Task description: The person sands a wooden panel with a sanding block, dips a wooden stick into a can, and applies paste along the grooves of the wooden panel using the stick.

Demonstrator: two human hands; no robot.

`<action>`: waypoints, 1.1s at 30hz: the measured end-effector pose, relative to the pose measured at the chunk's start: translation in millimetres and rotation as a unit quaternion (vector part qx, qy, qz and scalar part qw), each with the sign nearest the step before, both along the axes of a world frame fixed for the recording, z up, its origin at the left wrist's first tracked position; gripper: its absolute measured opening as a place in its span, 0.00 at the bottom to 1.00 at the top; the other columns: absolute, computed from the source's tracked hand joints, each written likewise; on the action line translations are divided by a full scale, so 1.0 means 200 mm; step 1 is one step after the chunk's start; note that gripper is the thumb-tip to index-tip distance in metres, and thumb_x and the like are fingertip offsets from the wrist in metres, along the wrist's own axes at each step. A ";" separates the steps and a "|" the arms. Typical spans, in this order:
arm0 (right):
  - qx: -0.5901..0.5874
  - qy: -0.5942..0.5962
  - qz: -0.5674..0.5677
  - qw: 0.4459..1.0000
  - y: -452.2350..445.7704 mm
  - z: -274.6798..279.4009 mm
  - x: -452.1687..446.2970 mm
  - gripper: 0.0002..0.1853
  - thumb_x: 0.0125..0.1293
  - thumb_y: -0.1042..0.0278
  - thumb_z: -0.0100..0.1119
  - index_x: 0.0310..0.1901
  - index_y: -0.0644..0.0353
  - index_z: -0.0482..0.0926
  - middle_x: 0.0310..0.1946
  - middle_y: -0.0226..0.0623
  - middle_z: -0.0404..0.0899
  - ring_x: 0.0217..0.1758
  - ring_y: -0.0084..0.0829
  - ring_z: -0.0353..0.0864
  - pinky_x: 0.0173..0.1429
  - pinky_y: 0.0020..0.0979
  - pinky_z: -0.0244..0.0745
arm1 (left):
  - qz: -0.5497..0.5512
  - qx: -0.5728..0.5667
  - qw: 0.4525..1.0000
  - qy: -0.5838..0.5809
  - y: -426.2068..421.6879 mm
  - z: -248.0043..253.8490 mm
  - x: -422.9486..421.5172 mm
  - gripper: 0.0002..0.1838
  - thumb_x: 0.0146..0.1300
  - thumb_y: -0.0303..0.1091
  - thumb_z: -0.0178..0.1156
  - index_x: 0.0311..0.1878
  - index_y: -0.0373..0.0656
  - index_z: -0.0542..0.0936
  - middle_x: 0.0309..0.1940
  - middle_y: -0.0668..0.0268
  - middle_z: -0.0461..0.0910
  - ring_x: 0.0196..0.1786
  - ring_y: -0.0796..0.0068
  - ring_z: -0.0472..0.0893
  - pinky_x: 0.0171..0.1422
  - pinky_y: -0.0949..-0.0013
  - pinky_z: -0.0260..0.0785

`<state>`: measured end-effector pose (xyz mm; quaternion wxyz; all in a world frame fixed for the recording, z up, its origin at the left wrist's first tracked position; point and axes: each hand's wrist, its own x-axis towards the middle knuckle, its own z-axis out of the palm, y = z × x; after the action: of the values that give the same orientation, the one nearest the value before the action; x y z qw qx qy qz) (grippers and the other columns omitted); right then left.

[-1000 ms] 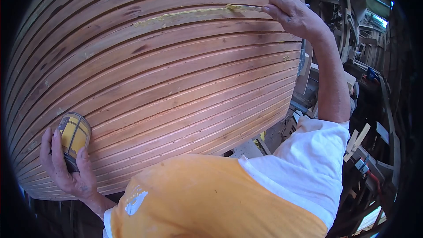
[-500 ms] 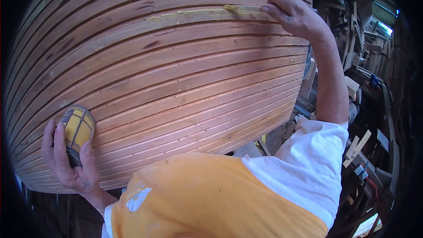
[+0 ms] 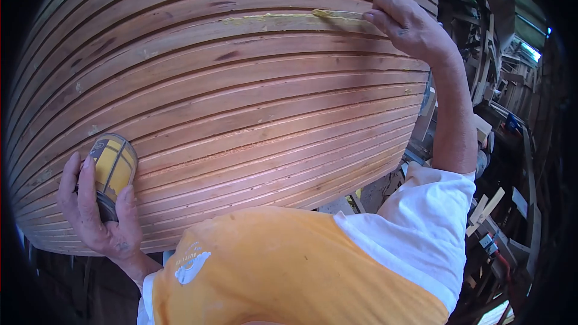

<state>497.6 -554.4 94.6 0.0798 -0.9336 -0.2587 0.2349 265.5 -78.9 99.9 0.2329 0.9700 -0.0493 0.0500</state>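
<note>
planking (image 3: 265, 102) yellow-streaked, room (image 3: 509, 93) cluttered; left hand (image 3: 101, 219) grasping can (image 3: 115, 165), right hand (image 3: 412, 26) grasping smeared tool (image 3: 340, 14).

soft glare on the planks (image 3: 289, 117), dark fisheye-warped edges.

Ngl I can't see the thin tool's (image 3: 346, 15) grip, the right hand (image 3: 406, 27) covers it. Can's (image 3: 116, 168) print is too tiny for me, and the planks (image 3: 259, 69) run off the top edge.
</note>
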 end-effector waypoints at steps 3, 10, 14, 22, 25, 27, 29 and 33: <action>-0.001 -0.002 0.026 1.000 0.15 -0.01 0.00 0.17 0.82 0.56 0.59 0.40 0.63 0.75 0.28 0.48 0.71 0.32 0.49 0.70 0.40 0.48 0.66 | 0.008 -0.012 1.000 -0.006 0.00 0.00 0.00 0.30 0.63 0.38 0.72 0.68 0.39 0.83 0.67 0.46 0.78 0.66 0.48 0.79 0.72 0.50 0.71; 0.031 -0.052 0.096 0.994 0.35 -0.05 -0.01 0.14 0.80 0.59 0.61 0.43 0.62 0.75 0.28 0.49 0.72 0.32 0.52 0.71 0.40 0.49 0.67 | 0.010 -0.009 1.000 -0.011 -0.01 0.00 0.01 0.29 0.62 0.39 0.74 0.66 0.39 0.84 0.65 0.46 0.79 0.64 0.48 0.80 0.70 0.51 0.72; 0.055 -0.064 0.081 0.993 0.41 -0.07 -0.04 0.14 0.81 0.57 0.61 0.43 0.61 0.75 0.28 0.47 0.72 0.33 0.51 0.73 0.41 0.48 0.69 | 0.009 -0.019 1.000 -0.015 0.00 -0.01 0.01 0.29 0.60 0.40 0.74 0.65 0.40 0.84 0.65 0.46 0.79 0.64 0.48 0.80 0.69 0.51 0.72; 0.033 -0.066 0.071 0.995 0.53 -0.09 -0.07 0.16 0.81 0.56 0.60 0.40 0.60 0.74 0.29 0.45 0.73 0.34 0.51 0.74 0.41 0.48 0.70 | 0.016 -0.032 0.999 -0.017 0.00 -0.02 0.00 0.31 0.58 0.40 0.75 0.65 0.41 0.83 0.64 0.45 0.79 0.64 0.47 0.79 0.69 0.49 0.72; 0.050 -0.059 0.079 0.994 0.57 -0.10 -0.07 0.15 0.82 0.57 0.60 0.41 0.60 0.75 0.28 0.45 0.71 0.33 0.49 0.72 0.40 0.47 0.70 | 0.017 -0.039 0.999 -0.021 0.00 -0.02 0.00 0.31 0.58 0.40 0.76 0.65 0.41 0.83 0.64 0.45 0.79 0.64 0.47 0.79 0.68 0.49 0.72; 0.120 -0.010 0.040 0.992 0.57 -0.10 -0.05 0.14 0.82 0.58 0.60 0.41 0.60 0.75 0.28 0.41 0.70 0.32 0.41 0.71 0.39 0.42 0.69 | 0.008 -0.026 0.999 -0.021 0.00 -0.01 0.01 0.31 0.58 0.40 0.76 0.65 0.41 0.83 0.63 0.45 0.79 0.63 0.47 0.80 0.69 0.49 0.72; 0.169 0.033 -0.003 0.985 0.53 -0.07 -0.06 0.13 0.82 0.59 0.59 0.42 0.61 0.76 0.28 0.36 0.69 0.32 0.33 0.70 0.38 0.38 0.67 | 0.006 -0.022 1.000 -0.021 0.00 -0.01 0.01 0.31 0.59 0.41 0.76 0.65 0.40 0.83 0.64 0.45 0.80 0.63 0.47 0.80 0.69 0.49 0.72; 0.230 0.050 -0.140 0.962 0.30 0.01 -0.23 0.12 0.82 0.62 0.61 0.43 0.61 0.75 0.29 0.30 0.69 0.32 0.24 0.66 0.37 0.30 0.67 | -0.006 -0.012 1.000 -0.016 0.01 0.00 0.01 0.31 0.60 0.41 0.75 0.66 0.39 0.83 0.65 0.45 0.79 0.64 0.46 0.80 0.70 0.49 0.71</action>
<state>451.8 -494.3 95.9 0.3368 -0.9041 -0.1684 0.2021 268.4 -77.1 100.5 0.2436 0.9659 -0.0585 0.0651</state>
